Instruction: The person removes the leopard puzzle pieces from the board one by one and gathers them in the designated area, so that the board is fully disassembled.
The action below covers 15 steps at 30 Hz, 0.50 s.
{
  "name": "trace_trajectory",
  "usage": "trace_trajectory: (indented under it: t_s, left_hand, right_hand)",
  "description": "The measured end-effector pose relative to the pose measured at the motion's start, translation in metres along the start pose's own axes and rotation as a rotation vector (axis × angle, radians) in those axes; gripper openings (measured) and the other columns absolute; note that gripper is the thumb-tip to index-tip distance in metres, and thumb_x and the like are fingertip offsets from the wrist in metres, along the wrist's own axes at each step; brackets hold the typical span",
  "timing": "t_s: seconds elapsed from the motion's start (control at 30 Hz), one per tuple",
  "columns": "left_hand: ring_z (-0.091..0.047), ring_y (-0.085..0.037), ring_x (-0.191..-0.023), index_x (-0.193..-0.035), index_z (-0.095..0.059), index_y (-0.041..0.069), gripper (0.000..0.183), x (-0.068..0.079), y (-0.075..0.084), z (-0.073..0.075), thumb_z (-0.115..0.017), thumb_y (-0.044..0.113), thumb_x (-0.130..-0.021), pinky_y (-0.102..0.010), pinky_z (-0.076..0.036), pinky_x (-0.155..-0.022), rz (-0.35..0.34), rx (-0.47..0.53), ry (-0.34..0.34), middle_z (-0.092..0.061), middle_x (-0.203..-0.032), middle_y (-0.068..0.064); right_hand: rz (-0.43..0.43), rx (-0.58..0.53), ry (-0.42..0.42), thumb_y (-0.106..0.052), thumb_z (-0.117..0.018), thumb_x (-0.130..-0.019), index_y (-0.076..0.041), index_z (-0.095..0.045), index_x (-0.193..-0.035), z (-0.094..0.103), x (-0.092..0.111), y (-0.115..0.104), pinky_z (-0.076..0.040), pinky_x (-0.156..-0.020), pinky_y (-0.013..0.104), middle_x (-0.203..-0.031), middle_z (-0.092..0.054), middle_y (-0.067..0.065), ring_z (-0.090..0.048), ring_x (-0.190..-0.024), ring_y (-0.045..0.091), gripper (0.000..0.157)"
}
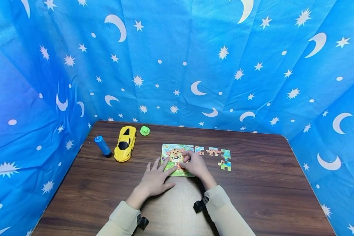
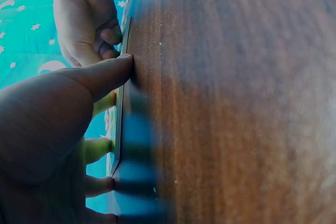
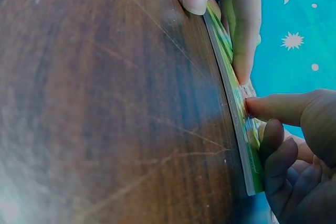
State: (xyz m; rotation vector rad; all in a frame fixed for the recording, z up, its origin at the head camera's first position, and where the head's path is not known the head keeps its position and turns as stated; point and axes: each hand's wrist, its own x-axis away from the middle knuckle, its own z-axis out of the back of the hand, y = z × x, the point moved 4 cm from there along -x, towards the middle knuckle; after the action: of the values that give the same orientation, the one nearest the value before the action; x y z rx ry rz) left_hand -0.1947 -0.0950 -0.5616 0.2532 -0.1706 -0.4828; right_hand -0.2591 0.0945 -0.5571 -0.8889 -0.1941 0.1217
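Note:
A jigsaw puzzle (image 1: 168, 148) with a spotted cartoon animal lies in its flat tray mid-table. My left hand (image 1: 156, 180) spreads over its lower left side, fingertips on the picture. In the left wrist view the left thumb (image 2: 113, 74) reaches to the tray's edge (image 2: 119, 150). Over the right half, my right hand (image 1: 196, 164) bends its fingers and thumb down around a spotted piece (image 1: 181, 166), mostly hidden by that hand. The right wrist view shows the right thumb (image 3: 278, 106) touching the picture close to a left fingertip, the other fingers curled.
To the right of the tray lie several loose jigsaw pieces (image 1: 225, 154). A yellow toy car (image 1: 125, 144), a blue cylinder (image 1: 102, 146) with a dark base and a small green toy (image 1: 145, 130) stand at the back left. Behind the wooden table (image 1: 262, 186) hangs a blue star-patterned cloth (image 1: 171, 42).

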Motion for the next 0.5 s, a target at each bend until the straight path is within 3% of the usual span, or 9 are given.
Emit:
trace_trajectory:
  t_s: [0.23, 0.5]
  left_hand:
    - [-0.014, -0.046, -0.155, -0.159, -0.043, 0.038, 0.064, 0.0002, 0.0004, 0.0007, -0.056, 0.062, -0.101, -0.076, -0.020, -0.113, 0.006, 0.007, -0.009, -0.017, -0.173, -0.007]
    - [-0.013, -0.046, -0.155, -0.160, -0.042, 0.039, 0.065, 0.0004, -0.0002, 0.0011, -0.056, 0.062, -0.101, -0.076, -0.019, -0.113, 0.003, 0.007, -0.009, -0.016, -0.173, -0.007]
  right_hand:
    - [0.006, 0.005, 0.025, -0.019, -0.083, -0.089, -0.010, -0.068, -0.127, -0.0008, 0.0019, -0.0011, -0.051, -0.086, 0.048, -0.104, -0.069, 0.001, -0.063, -0.092, 0.020, 0.042]
    - [0.049, -0.052, 0.019, -0.012, -0.076, -0.095, -0.010, -0.068, -0.124, -0.0002, 0.0029, -0.0005, -0.052, -0.076, 0.041, -0.097, -0.071, 0.001, -0.063, -0.074, 0.014, 0.031]
